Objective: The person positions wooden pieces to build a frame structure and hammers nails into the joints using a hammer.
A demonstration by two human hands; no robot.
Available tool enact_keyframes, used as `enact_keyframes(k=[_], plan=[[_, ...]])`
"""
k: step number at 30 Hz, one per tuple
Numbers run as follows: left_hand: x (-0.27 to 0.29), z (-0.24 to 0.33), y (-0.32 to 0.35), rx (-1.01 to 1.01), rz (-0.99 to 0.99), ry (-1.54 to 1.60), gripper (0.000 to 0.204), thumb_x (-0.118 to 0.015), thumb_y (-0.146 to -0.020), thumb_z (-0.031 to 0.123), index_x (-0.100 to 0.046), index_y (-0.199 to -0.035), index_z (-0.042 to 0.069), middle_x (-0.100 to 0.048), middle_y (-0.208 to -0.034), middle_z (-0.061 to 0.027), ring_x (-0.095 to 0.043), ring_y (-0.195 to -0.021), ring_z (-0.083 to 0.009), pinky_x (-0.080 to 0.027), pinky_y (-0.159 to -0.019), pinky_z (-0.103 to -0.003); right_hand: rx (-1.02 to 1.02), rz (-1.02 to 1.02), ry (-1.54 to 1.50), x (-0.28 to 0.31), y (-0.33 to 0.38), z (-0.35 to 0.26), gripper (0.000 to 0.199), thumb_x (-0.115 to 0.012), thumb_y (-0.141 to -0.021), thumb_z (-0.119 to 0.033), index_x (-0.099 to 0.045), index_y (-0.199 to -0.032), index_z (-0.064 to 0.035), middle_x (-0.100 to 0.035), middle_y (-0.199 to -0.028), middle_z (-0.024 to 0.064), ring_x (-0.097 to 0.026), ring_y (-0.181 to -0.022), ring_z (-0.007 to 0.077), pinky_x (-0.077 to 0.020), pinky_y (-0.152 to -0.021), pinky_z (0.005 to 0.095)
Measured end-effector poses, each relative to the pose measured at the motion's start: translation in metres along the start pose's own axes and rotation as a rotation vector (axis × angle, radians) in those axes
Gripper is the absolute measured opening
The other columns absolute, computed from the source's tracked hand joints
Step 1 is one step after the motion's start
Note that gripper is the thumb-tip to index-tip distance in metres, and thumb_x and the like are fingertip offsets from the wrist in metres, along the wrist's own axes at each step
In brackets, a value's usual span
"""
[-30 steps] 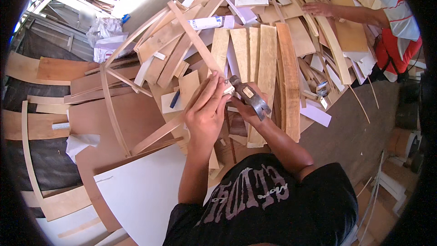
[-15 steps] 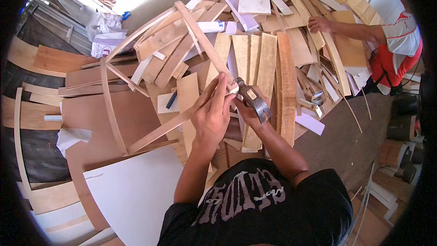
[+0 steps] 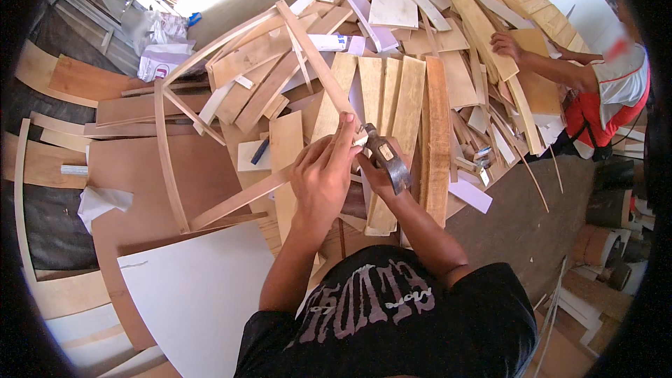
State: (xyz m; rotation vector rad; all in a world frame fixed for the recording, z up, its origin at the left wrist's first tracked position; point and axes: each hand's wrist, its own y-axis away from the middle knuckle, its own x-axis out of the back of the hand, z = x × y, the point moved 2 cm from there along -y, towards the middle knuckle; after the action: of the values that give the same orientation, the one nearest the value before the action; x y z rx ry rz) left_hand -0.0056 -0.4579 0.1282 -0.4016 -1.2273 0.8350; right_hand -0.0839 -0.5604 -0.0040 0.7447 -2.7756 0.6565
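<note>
The slanting wooden frame (image 3: pixel 313 56) blocks the way ahead of the left hand (image 3: pixel 322 176), and rough planks (image 3: pixel 406 112) crowd the right hand (image 3: pixel 376 178). Over the white panel (image 3: pixel 196 283), beside the left forearm (image 3: pixel 285 266), a hand could pass.

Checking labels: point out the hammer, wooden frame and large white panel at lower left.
Hammer (image 3: pixel 390 162): head view, its metal head.
Wooden frame (image 3: pixel 316 61): head view, upper right bar.
Large white panel (image 3: pixel 199 281): head view, its middle.
</note>
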Motion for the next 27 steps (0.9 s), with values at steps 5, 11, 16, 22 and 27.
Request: enact_keyframes(k=[5, 11, 16, 22, 27], plan=[[0.003, -0.001, 0.005, 0.027, -0.008, -0.002, 0.058, -0.075, -0.078, 0.004, -0.057, -0.133, 0.001, -0.071, -0.095, -0.0146, -0.068, -0.081, -0.0277, -0.054, -0.073, -0.038, 0.042, -0.007, 0.025, 0.003, 0.001, -0.007, 0.038, -0.084, -0.077, -0.026, -0.059, -0.099, -0.0086, -0.068, -0.082, 0.0088, -0.07, -0.07, 0.0258, -0.0551, -0.062, 0.035], [0.003, -0.002, 0.005, 0.058, -0.017, 0.01, 0.058, -0.075, -0.078, 0.004, -0.056, -0.133, 0.001, -0.071, -0.095, -0.0144, -0.068, -0.08, -0.0275, -0.054, -0.073, -0.039, 0.068, 0.082, -0.259, 0.033, 0.003, 0.011, 0.043, -0.083, -0.078, -0.032, -0.058, -0.102, -0.0054, -0.066, -0.077, 0.0053, -0.068, -0.069, 0.0207, -0.0535, -0.061, 0.0331], [-0.002, -0.002, 0.005, 0.02, 0.025, 0.006, 0.062, -0.075, -0.076, 0.004, -0.053, -0.133, -0.005, -0.072, -0.096, -0.0125, -0.068, -0.081, -0.0244, -0.053, -0.075, -0.036, -0.19, -0.16, -0.375, 0.117, -0.028, -0.058, 0.041, -0.065, -0.094, -0.033, -0.054, -0.119, -0.0026, -0.053, -0.068, -0.0026, -0.051, -0.052, 0.0071, -0.0403, -0.044, 0.025], [-0.001, -0.004, 0.008, 0.053, 0.064, 0.063, 0.06, -0.073, -0.078, 0.002, -0.051, -0.134, -0.002, -0.07, -0.11, -0.0143, -0.069, -0.091, -0.0298, -0.055, -0.079, -0.038, 0.438, -0.408, 0.314, 0.128, -0.106, -0.162, 0.034, -0.062, -0.096, -0.032, -0.062, -0.107, -0.0002, -0.062, -0.082, 0.016, -0.064, -0.074, 0.0313, -0.05, -0.068, 0.0409], [0.002, -0.004, 0.013, 0.091, 0.026, 0.051, 0.061, -0.074, -0.078, 0.006, -0.052, -0.134, -0.002, -0.071, -0.11, -0.0131, -0.07, -0.09, -0.0285, -0.055, -0.079, -0.038, 0.327, -0.543, 0.427, 0.122, -0.124, -0.202, 0.033, -0.062, -0.095, -0.032, -0.064, -0.102, -0.0002, -0.064, -0.098, 0.0209, -0.061, -0.095, 0.0396, -0.0477, -0.083, 0.0458]])
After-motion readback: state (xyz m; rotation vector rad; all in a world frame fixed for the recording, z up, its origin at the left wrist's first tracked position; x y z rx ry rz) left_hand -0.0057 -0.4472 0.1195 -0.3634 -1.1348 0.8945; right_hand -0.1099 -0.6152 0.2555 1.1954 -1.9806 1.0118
